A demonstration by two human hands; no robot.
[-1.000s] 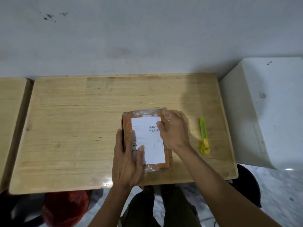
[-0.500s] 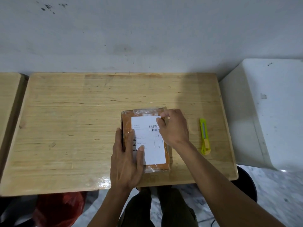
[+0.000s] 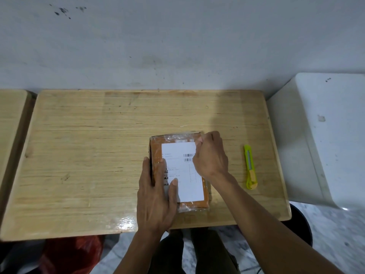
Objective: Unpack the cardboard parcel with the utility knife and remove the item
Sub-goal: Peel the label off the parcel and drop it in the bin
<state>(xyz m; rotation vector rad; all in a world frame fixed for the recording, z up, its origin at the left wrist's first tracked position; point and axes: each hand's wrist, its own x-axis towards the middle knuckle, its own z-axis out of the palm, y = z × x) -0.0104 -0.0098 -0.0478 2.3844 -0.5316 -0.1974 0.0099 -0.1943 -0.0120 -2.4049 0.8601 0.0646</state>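
A cardboard parcel [image 3: 178, 173] wrapped in clear plastic tape lies flat on a wooden table [image 3: 88, 155], near the front edge and right of the middle. A white shipping label [image 3: 182, 171] with two barcodes covers most of its top face.

The left hand [image 3: 156, 196] rests flat on the parcel's near-left part — fingers straight and together, laid along the left edge, the thumb stretched across onto the label. It presses down rather than grips.

The right hand [image 3: 212, 155] sits at the parcel's far-right corner with its fingers curled inward. The fingertips bunch at the top-right corner of the label, where they seem to pinch the tape or the label's edge; exactly which one they hold cannot be told, as the knuckles hide the contact.

A yellow-green utility knife [image 3: 250, 167] lies on the table to the right of the parcel, apart from both hands, its length running front to back.

Right of the table stands a white cabinet [image 3: 325, 135]. Under the front left edge shows a red plastic bag [image 3: 73, 254], and the person's dark trousers [image 3: 197, 254] are visible below the table.
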